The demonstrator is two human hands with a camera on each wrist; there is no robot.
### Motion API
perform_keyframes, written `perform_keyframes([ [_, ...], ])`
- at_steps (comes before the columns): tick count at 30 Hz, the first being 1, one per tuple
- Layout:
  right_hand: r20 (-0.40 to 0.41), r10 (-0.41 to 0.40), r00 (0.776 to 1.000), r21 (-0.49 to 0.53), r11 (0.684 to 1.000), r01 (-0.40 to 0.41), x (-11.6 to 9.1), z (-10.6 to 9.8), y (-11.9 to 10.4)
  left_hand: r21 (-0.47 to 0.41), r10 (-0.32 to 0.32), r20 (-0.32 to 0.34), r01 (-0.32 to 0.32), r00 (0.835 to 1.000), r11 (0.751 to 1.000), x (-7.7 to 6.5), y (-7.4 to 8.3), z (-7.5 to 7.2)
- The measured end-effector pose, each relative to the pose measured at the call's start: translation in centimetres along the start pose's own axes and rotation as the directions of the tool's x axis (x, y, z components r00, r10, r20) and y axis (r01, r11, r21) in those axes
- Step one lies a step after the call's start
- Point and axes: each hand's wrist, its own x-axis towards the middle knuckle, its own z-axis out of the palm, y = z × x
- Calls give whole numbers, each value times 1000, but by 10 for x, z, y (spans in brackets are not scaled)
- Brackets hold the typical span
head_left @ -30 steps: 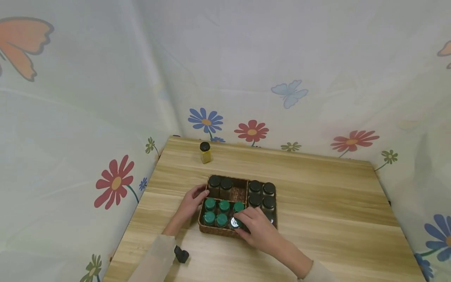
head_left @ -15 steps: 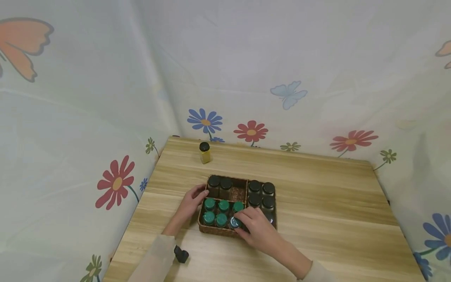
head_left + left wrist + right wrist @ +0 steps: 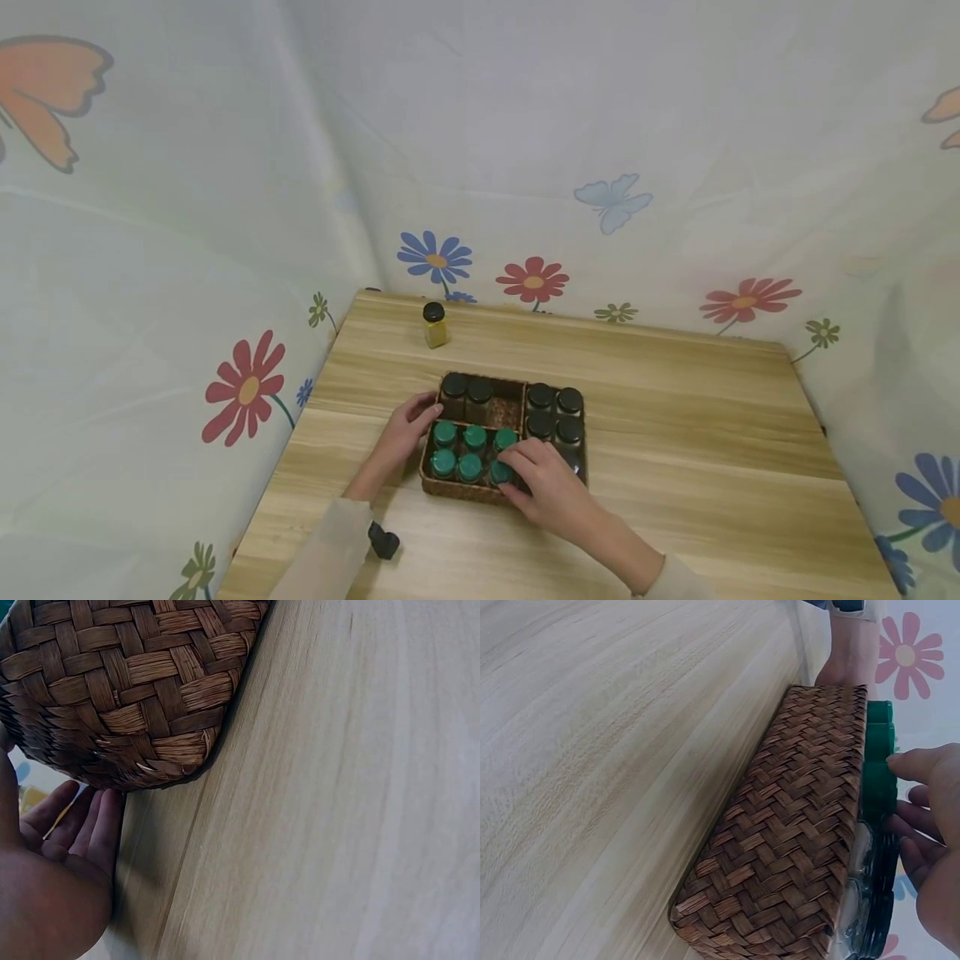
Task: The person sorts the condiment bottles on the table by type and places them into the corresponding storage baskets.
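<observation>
A brown woven basket [image 3: 467, 493] with three compartments holds small jars, green-capped at the front left and black-capped at the back left and right. My right hand [image 3: 553, 490] pinches the green cap [image 3: 880, 786] of the jar at the front compartment's near right corner; that jar sits among the others. In the right wrist view, thumb and fingers lie on either side of this cap. My left hand [image 3: 402, 432] rests against the basket's left side, its fingers [image 3: 105, 825] extended along the woven wall. The right hand and forearm hide part of the right compartment.
A yellow-filled jar [image 3: 435, 327] with a black cap stands alone near the table's back left. A small black object [image 3: 384, 542] shows beside the left sleeve. The wooden table [image 3: 697, 433] meets a flower-printed curtain [image 3: 480, 150] at its back and sides.
Both hands and the basket keep their places, with the right fingers still on the green cap. The bright glare on that cap has faded, so its green top shows.
</observation>
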Motion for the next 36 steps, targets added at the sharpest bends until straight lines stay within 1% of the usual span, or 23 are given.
perform_keyframes([
  [3,-1,3,1000,-1,1000,-3,0,-1,0,2,3,6,-3,1000,1000,0,0,-1],
  [5,-3,5,1000,1,1000,-5,1,-2,-1,3,-1,6,1,1000,1000,2,-2,-1],
  [7,-11,3,1000,7,1000,-3,2,-3,-2,4,-9,4,9,1000,1000,5,-8,-1],
  [10,-35,-11,999,20,1000,11,4,-8,-2,14,-14,-9,14,1000,1000,12,-20,-2],
  [14,-99,-25,995,41,999,29,10,-22,3,30,0,-17,1,1000,1000,18,-33,-3],
  [17,-154,12,988,61,998,-3,15,-41,10,26,17,-12,-16,1000,1000,19,-36,-3],
  [21,-185,135,973,120,986,-113,16,-65,25,23,28,-9,-28,1000,999,18,-37,-3],
  [23,-192,215,958,166,969,-184,14,-73,36,25,28,-8,-28,1000,999,17,-37,-4],
  [25,-203,299,932,207,944,-258,9,-77,48,29,25,-8,-25,1000,999,17,-37,-4],
  [27,-220,382,897,254,911,-326,3,-79,61,30,27,-9,-27,1000,999,17,-36,-4],
  [29,-219,456,862,314,870,-381,-6,-78,73,34,27,-10,-27,1000,999,19,-36,-2],
  [31,-196,511,837,361,831,-423,-15,-74,82,36,26,-17,-26,1000,999,19,-36,-1],
  [32,-177,533,827,377,813,-443,-20,-70,86,34,27,-17,-27,999,999,19,-36,-2],
  [35,-113,572,812,423,767,-482,-32,-58,92,19,12,-7,-12,1000,1000,18,-36,-4],
  [36,-98,581,808,431,757,-492,-36,-54,93,8,3,-2,-3,1000,1000,18,-35,-6],
])
